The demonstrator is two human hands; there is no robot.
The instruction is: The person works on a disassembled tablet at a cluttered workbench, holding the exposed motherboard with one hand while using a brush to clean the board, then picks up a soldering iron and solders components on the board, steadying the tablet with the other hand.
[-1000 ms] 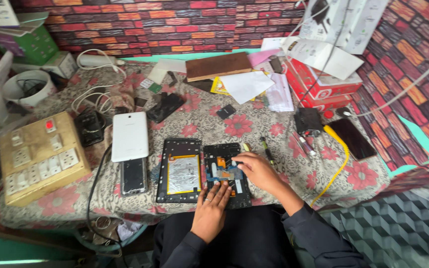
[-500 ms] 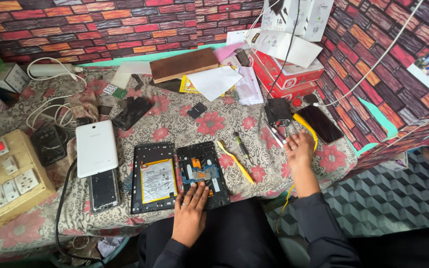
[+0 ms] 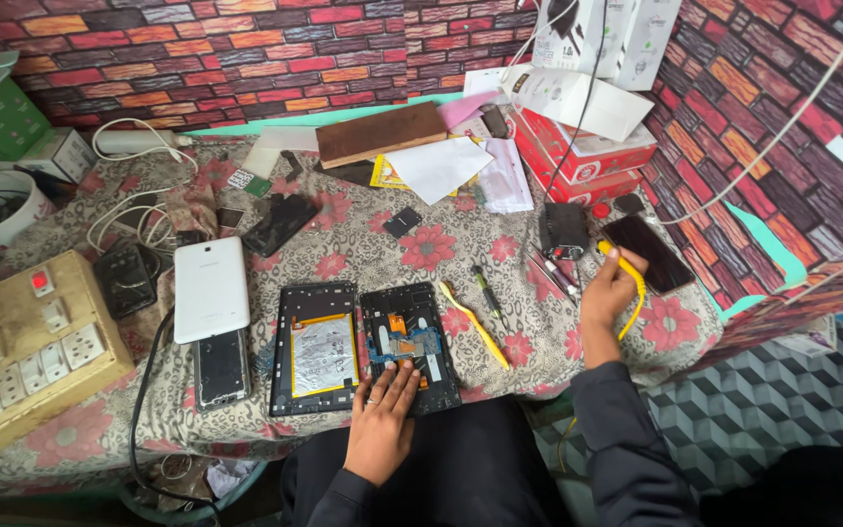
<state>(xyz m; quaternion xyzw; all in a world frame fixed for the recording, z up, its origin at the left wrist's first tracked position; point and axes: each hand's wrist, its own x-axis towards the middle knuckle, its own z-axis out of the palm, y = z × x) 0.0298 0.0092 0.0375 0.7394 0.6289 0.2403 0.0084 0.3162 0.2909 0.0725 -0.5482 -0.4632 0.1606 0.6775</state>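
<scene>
An opened black tablet lies in two halves on the flowered cloth: the frame with the silver battery [image 3: 315, 349] on the left, the half with the blue circuit board [image 3: 409, 344] on the right. My left hand [image 3: 383, 418] rests flat on the near end of the circuit-board half. Far to the right, my right hand [image 3: 608, 290] is closed around a yellow cable [image 3: 638, 289] next to a small black box [image 3: 565, 229]. A yellow pry tool [image 3: 473, 325] and a dark screwdriver [image 3: 486, 289] lie between the hands.
A white tablet [image 3: 210, 289] and a small phone [image 3: 220, 367] lie left of the open halves. A wooden switchboard [image 3: 21, 347] fills the left edge. A dark phone [image 3: 647, 254], red boxes [image 3: 587, 156], papers [image 3: 439, 168] and a wooden block [image 3: 381, 134] crowd the back right.
My right hand left the circuit board, travelled right and took hold of the yellow cable. The view swung slightly right. My left hand stayed on the tablet half.
</scene>
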